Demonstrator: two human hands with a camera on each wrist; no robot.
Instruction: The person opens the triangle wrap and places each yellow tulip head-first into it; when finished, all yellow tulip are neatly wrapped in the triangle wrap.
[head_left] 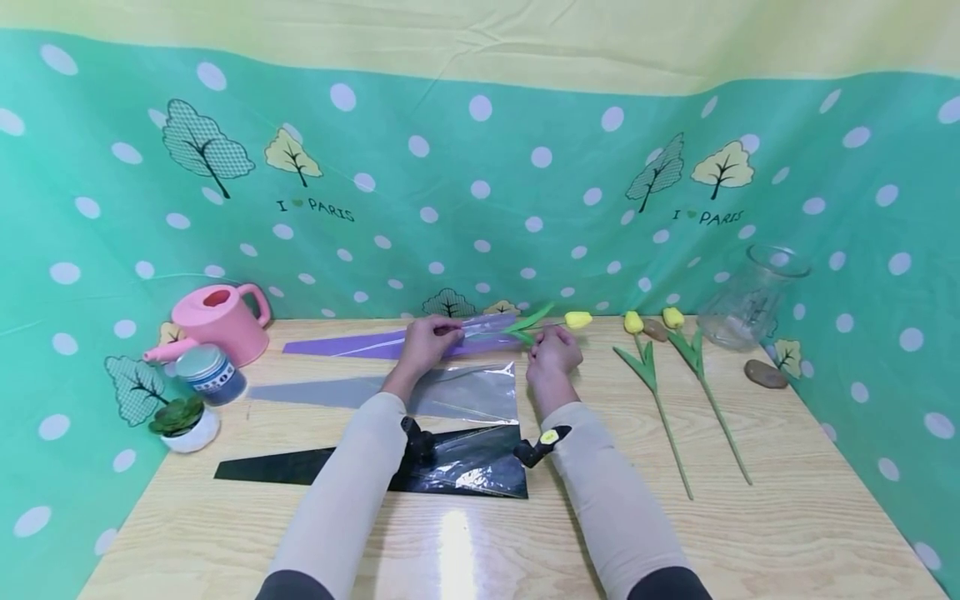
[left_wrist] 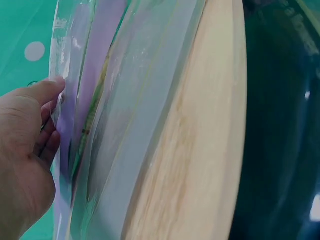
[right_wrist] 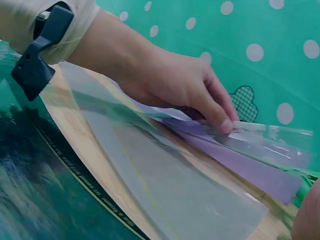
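A purple tapered flower sleeve [head_left: 337, 344] with a clear front lies at the back of the table. My left hand [head_left: 427, 342] pinches the clear film at its upper edge between thumb and fingers, lifting it in the right wrist view. At the wide end, my right hand [head_left: 555, 357] grips an artificial yellow tulip [head_left: 578, 320] near its green leaves [head_left: 534, 317]. The tulip's stem runs leftward within the sleeve's mouth, the bloom pointing right. Nearer me lie a grey sleeve [head_left: 315, 392] and a black sleeve [head_left: 270, 467], both flat.
Two more yellow tulips [head_left: 633, 322] lie on the right, near brown stones [head_left: 765, 374] and a glass vase [head_left: 738, 317]. On the left stand a pink watering can [head_left: 221, 321], a blue jar [head_left: 213, 377] and a potted succulent [head_left: 180, 418]. A green dotted curtain [head_left: 480, 225] hangs behind.
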